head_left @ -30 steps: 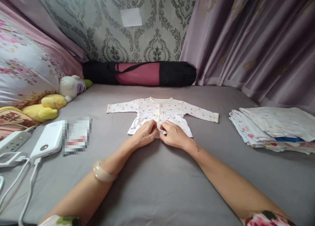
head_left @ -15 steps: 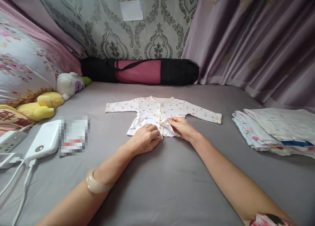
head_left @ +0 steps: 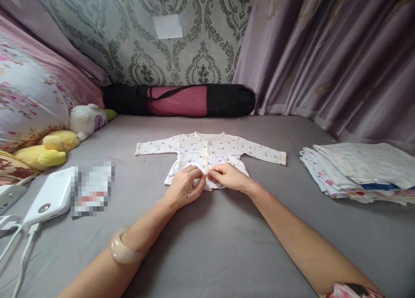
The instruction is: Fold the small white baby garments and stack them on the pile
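A small white baby shirt with a scattered print lies flat on the grey sheet, both sleeves spread sideways and its neckline away from me. A cream placket runs down its front. Near the hem, my left hand pinches the placket's edge between thumb and fingers. Right beside it, my right hand pinches the same front edge, so the fingertips of both hands nearly meet. The fingers hide the fastening between them. A pale bangle circles my left wrist.
At the right lies a stack of folded cloths. On the left are a white power bank with cables, a blurred packet, a power strip and plush toys. A black and pink rolled bag lies along the wall.
My right hand has brought the lifted front flap down and inward to the placket. My left fingers have risen off the hem into a pinch there. The view has shifted slightly.
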Demonstrator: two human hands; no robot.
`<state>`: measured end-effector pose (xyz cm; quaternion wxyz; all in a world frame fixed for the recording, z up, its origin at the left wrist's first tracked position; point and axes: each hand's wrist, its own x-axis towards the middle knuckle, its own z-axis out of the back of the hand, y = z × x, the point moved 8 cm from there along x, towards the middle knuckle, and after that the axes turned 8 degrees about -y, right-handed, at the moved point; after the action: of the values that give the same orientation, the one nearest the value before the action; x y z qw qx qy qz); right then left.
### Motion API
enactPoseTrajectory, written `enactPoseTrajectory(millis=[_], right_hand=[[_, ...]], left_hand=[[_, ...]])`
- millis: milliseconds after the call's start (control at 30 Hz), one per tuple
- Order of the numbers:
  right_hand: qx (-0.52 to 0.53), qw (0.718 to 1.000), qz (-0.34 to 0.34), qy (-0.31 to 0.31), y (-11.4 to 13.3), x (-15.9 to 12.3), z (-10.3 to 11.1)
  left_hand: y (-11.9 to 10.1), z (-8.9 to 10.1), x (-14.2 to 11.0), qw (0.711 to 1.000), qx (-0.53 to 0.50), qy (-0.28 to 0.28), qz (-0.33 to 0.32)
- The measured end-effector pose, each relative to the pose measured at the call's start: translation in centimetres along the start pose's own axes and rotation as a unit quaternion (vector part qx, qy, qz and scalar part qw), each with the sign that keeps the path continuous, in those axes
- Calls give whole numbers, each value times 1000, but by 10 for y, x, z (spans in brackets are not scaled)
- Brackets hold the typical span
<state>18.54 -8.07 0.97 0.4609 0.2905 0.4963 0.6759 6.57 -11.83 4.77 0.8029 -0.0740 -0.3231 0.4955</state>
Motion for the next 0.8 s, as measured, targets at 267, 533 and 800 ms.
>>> enactPoseTrajectory(millis=[267, 533, 800], right_hand=[[-225, 959, 68, -160, 14, 12, 40], [-408, 910, 39, -61, -3, 68, 20], [-458, 882, -41, -103, -20, 118, 14]], left_hand=[[-11, -14, 6, 996, 21, 10, -88], [4, -42, -2, 990, 80, 112, -37], [7, -49, -6, 984, 117, 130, -21]])
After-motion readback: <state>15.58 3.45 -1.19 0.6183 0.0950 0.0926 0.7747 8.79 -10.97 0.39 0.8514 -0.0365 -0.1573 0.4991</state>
